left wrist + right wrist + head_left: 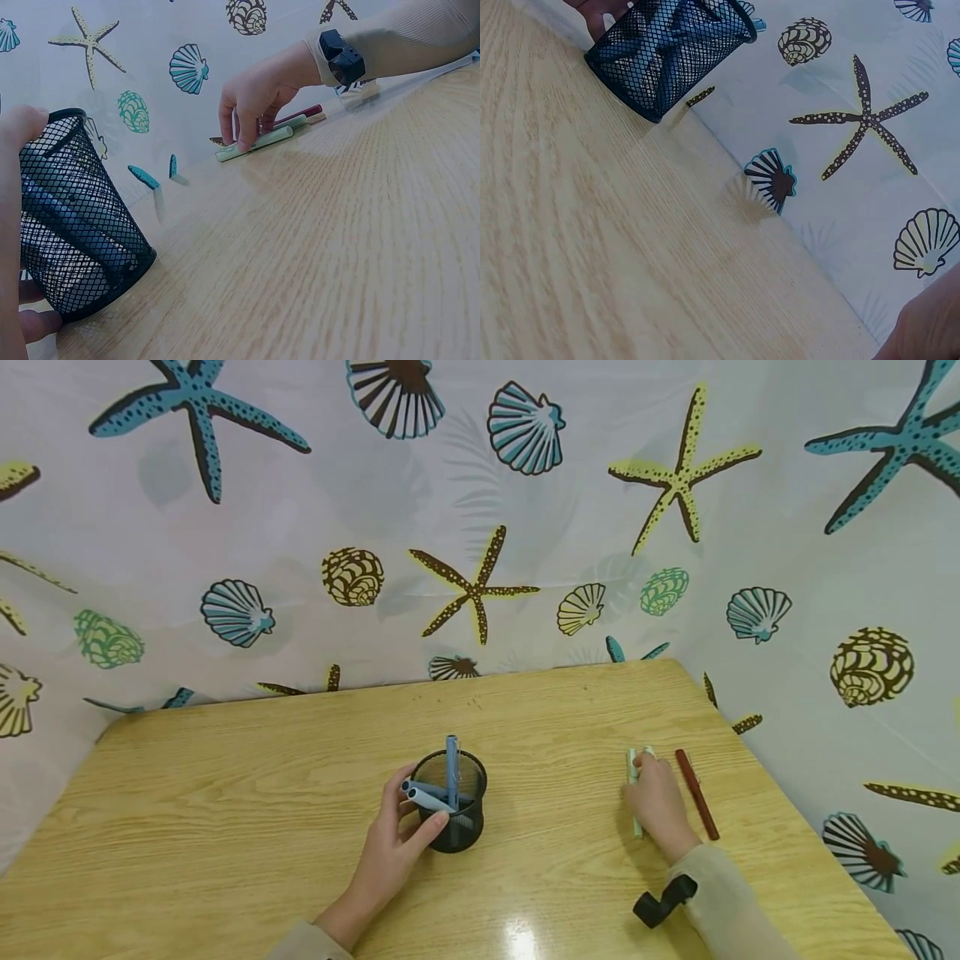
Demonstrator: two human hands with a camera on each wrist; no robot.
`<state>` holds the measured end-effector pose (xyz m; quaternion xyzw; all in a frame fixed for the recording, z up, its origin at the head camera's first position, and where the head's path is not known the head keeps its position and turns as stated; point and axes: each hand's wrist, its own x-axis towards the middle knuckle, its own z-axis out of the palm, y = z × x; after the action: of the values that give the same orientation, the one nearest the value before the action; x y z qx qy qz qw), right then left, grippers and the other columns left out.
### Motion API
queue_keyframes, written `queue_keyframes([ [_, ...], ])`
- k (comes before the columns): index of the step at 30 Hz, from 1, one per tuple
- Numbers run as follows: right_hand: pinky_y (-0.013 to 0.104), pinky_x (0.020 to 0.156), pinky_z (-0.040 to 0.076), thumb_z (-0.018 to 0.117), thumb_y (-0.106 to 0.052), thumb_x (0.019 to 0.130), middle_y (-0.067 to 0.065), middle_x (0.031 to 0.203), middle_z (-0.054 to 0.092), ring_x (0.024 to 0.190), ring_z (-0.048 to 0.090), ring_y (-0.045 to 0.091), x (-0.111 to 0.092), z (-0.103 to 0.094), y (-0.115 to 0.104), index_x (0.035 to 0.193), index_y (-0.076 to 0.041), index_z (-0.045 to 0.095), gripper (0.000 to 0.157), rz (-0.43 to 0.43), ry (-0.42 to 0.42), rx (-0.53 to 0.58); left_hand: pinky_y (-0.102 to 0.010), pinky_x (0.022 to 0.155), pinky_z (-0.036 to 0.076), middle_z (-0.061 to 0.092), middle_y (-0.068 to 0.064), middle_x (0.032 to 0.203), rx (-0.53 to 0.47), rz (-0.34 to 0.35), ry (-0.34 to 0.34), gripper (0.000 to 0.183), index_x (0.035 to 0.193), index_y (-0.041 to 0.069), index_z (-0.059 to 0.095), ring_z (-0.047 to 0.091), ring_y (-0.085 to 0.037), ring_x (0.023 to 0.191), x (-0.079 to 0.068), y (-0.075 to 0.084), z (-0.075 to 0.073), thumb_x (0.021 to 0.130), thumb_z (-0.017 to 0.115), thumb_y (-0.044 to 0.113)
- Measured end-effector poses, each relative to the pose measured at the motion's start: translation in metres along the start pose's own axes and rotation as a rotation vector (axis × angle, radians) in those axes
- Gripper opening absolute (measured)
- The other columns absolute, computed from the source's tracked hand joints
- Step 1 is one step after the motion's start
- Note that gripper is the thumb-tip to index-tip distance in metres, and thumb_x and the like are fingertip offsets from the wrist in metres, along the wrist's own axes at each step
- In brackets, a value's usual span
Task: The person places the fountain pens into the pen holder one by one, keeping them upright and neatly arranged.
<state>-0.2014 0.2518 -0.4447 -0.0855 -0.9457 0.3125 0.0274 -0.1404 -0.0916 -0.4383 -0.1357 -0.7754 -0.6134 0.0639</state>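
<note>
1. Head view: left hand (390,843) is clamped on a black mesh pen cup (463,837), thumb on the near side, fingers round the left. Cup stands upright on the wood-grain desk (225,793). Blue pens (452,768) sit inside, one near vertical, others leaning left over the rim. Well apart, to the right, right hand (660,802) is lowered over light green pens (637,828), which lie on the desk. Dark red pen (697,795) lies just beside, on the right. Black strap (663,902) hangs at the right cuff. Printed cloth (285,527) with shells and starfish surrounds the back and sides.

2. Left wrist view: right hand's fingers point down, bent, tips touching the nearer light green pen; cannot tell whether they pinch it. Second green pen and the dark red pen lie behind. Left hand's fingers show at the cup's rim and base.

3. Right wrist view: cup appears at the top, blue pens visible through the mesh, left-hand fingers behind it.
</note>
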Motion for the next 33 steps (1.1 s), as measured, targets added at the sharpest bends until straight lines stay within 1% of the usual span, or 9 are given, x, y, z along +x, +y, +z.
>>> queue_keyframes([
  [3,0.039,0.066,0.047,0.061,0.000,0.084,0.028,0.103,0.050,0.083,0.051,0.032,0.001,0.000,0.001,0.118,0.012,0.051,0.038,-0.008,0.000,-0.017,-0.047,0.090,0.046,0.048,-0.016,0.122,-0.001,-0.004,0.005,0.067,0.143,0.020,0.025,0.052,-0.032,0.112,0.002,-0.012,0.001,0.089,0.064,0.018],
  [6,0.038,0.064,0.045,0.056,0.004,0.082,0.028,0.100,0.052,0.080,0.049,0.031,0.001,-0.001,0.000,0.116,0.013,0.054,0.034,-0.028,0.008,-0.039,-0.045,0.090,0.046,0.048,-0.013,0.121,0.000,-0.014,0.012,0.067,0.143,0.025,0.026,0.053,-0.028,0.112,0.005,-0.024,0.001,0.089,0.065,0.021],
  [8,0.036,0.060,0.044,0.053,0.007,0.081,0.029,0.099,0.053,0.076,0.048,0.030,0.001,-0.002,-0.001,0.114,0.013,0.056,0.034,-0.040,0.011,-0.049,-0.044,0.089,0.047,0.049,-0.012,0.120,0.003,-0.006,0.017,0.068,0.143,0.024,0.026,0.053,-0.027,0.111,0.005,-0.027,0.001,0.088,0.066,0.023],
  [12,0.034,0.057,0.043,0.050,0.010,0.081,0.030,0.101,0.054,0.073,0.049,0.029,0.000,-0.003,-0.002,0.114,0.013,0.056,0.034,-0.051,0.015,-0.055,-0.045,0.089,0.047,0.049,-0.011,0.120,0.001,0.006,0.022,0.069,0.143,0.023,0.026,0.054,-0.027,0.110,0.005,-0.028,0.002,0.088,0.066,0.024],
  [18,0.035,0.058,0.045,0.050,0.011,0.080,0.030,0.099,0.057,0.074,0.052,0.030,-0.001,-0.003,-0.002,0.112,0.013,0.058,0.034,-0.070,0.033,-0.036,-0.046,0.089,0.047,0.048,-0.012,0.121,-0.005,0.011,0.020,0.068,0.143,0.024,0.026,0.053,-0.028,0.111,0.005,-0.028,0.001,0.088,0.066,0.023],
  [21,0.036,0.060,0.048,0.052,0.010,0.081,0.030,0.100,0.060,0.079,0.058,0.034,-0.001,-0.003,-0.001,0.113,0.013,0.059,0.033,-0.077,0.049,-0.012,-0.045,0.089,0.047,0.048,-0.012,0.121,-0.007,0.010,0.020,0.067,0.143,0.026,0.026,0.053,-0.028,0.111,0.005,-0.028,0.001,0.088,0.066,0.023],
  [24,0.039,0.063,0.051,0.054,0.008,0.082,0.030,0.100,0.061,0.086,0.060,0.037,-0.001,-0.002,0.000,0.113,0.013,0.059,0.032,-0.084,0.069,0.016,-0.045,0.089,0.047,0.048,-0.012,0.122,-0.007,0.006,0.020,0.067,0.142,0.027,0.027,0.053,-0.028,0.111,0.005,-0.029,0.001,0.088,0.066,0.023],
  [28,0.040,0.064,0.052,0.055,0.008,0.081,0.028,0.097,0.062,0.086,0.060,0.037,-0.001,0.000,0.000,0.110,0.013,0.061,0.030,-0.114,0.103,0.045,-0.046,0.089,0.047,0.048,-0.012,0.121,-0.005,0.000,0.017,0.068,0.143,0.027,0.027,0.053,-0.029,0.111,0.005,-0.030,0.001,0.088,0.066,0.024],
  [33,0.040,0.064,0.051,0.056,0.007,0.081,0.026,0.095,0.062,0.085,0.060,0.036,-0.002,0.000,0.000,0.108,0.012,0.062,0.028,-0.139,0.130,0.072,-0.046,0.089,0.046,0.048,-0.012,0.120,0.001,-0.012,0.020,0.067,0.142,0.029,0.026,0.053,-0.029,0.112,0.004,-0.030,0.001,0.088,0.066,0.025],
])
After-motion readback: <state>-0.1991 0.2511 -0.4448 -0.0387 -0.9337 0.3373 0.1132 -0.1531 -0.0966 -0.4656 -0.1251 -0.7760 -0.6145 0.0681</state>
